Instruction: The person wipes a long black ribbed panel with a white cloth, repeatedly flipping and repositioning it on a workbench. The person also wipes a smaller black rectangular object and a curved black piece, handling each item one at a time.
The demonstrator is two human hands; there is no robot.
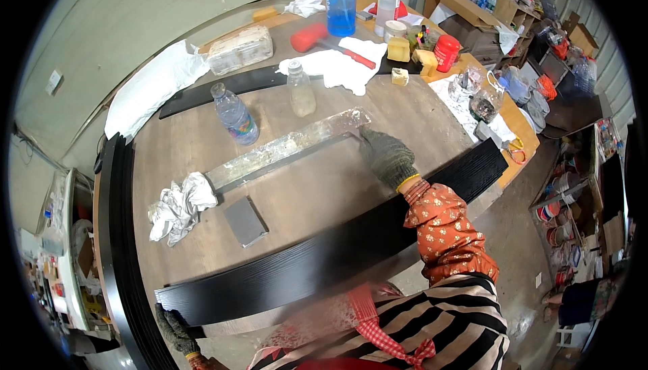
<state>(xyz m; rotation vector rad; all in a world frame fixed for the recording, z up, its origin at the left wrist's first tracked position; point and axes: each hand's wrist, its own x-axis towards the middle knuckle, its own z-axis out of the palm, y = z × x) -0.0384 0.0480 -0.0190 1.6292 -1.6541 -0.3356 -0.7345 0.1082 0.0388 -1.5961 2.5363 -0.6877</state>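
A long black curved panel (324,252) lies along the near edge of the round wooden table (317,188). My left hand (174,329), in a dark glove, grips the panel's left end at the lower left. My right hand (386,157), also gloved, rests on the table at the right end of a long metal straightedge (287,147) smeared with dried residue. A crumpled white rag (179,208) lies at the straightedge's left end, and a grey sanding block (244,221) sits just below it.
Two plastic bottles (235,115) (301,89) stand mid-table. Another black strip (223,90), white cloths (337,66), a red mallet (312,36), a blue jug (341,0) and sponges (398,49) crowd the far side. Stacked black panels (118,235) lean at left. Cluttered shelves (567,66) stand right.
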